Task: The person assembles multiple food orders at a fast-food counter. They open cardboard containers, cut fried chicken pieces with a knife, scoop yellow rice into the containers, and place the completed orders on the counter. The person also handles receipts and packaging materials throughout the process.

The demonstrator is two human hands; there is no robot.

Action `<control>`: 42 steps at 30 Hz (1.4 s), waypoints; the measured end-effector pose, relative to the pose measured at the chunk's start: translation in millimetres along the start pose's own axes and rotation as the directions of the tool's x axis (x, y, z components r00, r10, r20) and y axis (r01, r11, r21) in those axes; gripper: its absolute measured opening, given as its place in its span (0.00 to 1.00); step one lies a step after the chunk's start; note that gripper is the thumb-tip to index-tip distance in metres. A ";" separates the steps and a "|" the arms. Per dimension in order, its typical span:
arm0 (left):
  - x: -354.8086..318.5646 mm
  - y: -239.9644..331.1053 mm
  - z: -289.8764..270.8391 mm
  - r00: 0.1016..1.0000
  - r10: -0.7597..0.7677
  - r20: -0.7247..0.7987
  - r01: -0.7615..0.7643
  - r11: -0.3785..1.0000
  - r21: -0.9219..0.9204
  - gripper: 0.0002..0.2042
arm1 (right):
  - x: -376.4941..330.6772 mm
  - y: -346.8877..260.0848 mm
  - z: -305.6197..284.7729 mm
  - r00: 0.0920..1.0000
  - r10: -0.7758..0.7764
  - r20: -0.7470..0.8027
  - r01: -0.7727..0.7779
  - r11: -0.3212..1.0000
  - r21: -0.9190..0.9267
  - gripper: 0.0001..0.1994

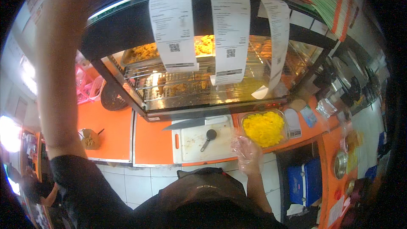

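My left arm (59, 76) is raised along the left side, its dark sleeve pushed to the forearm. My left hand is a dark blur cut by the top edge, so its fingers cannot be made out. My right hand (249, 157), in a clear, loose plastic glove, hovers by the counter's front edge. The crinkled film hides how its fingers are bent. Left of it lies a white cutting board (190, 154) with a large knife (190, 123) across its far edge and a small black round scoop (210, 134) on it. To its right sits a tray of yellow shredded food (263, 128).
A heated glass display cabinet (169, 112) with fried pieces on racks stands behind the board. Several paper receipts (231, 29) hang down its front. A bowl of brown food (90, 139) rests on the orange counter (108, 123). A blue box (311, 182) sits below, right.
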State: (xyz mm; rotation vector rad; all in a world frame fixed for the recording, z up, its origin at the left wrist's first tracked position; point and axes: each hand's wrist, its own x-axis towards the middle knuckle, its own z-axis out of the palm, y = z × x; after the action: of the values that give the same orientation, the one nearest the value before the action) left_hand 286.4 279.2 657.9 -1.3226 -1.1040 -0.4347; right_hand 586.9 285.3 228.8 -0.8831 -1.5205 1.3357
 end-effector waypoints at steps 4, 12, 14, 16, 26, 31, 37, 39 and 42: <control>-110.3 90.4 -56.0 0.974 0.119 0.194 -0.006 0.867 -0.499 0.08 | 5.6 -33.8 12.2 0.931 -0.358 0.077 0.351 0.932 0.090 0.29; -256.7 204.8 -24.0 0.764 -0.075 0.640 0.559 0.572 -0.600 0.14 | -1.1 -68.4 63.8 0.989 -0.148 0.010 0.148 0.988 -0.047 0.22; -282.2 217.5 -24.0 0.667 -0.129 0.734 0.706 0.426 -0.566 0.15 | 7.8 -63.2 69.3 1.000 0.012 0.024 -0.014 0.992 0.123 0.18; -299.6 226.6 -18.8 0.531 -0.215 0.820 0.839 -0.006 -0.544 0.14 | 15.8 -58.7 67.3 0.996 0.014 0.088 -0.023 0.994 0.104 0.17; -323.9 207.1 -27.1 0.113 0.054 0.992 0.739 -0.672 -0.048 0.16 | 53.6 -40.9 65.0 0.972 0.173 0.160 -0.227 0.865 0.448 0.22; -328.3 208.7 -15.2 0.157 -0.003 0.988 0.801 -0.585 -0.129 0.18 | 44.3 -37.9 63.9 0.981 0.142 0.130 -0.187 0.861 0.473 0.22; -345.5 207.0 3.3 0.394 -0.377 0.838 0.828 -0.250 -0.502 0.37 | 40.4 -37.7 51.6 0.996 0.079 -0.029 -0.070 0.971 0.230 0.16; -347.3 200.5 9.8 0.461 -0.457 0.761 0.842 -0.046 -0.538 0.45 | 46.7 -39.4 46.1 0.980 0.104 -0.167 -0.071 0.979 0.192 0.15; -343.4 188.7 20.3 0.732 -0.357 0.581 0.671 0.528 -0.520 0.44 | 43.4 -50.3 37.3 0.999 0.005 -0.037 -0.004 1.000 0.030 0.13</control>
State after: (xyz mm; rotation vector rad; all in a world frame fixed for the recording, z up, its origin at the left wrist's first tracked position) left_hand 269.9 237.8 268.0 -1.7824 -1.8367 -1.1887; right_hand 539.5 304.6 285.3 -0.8882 -1.4669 1.3350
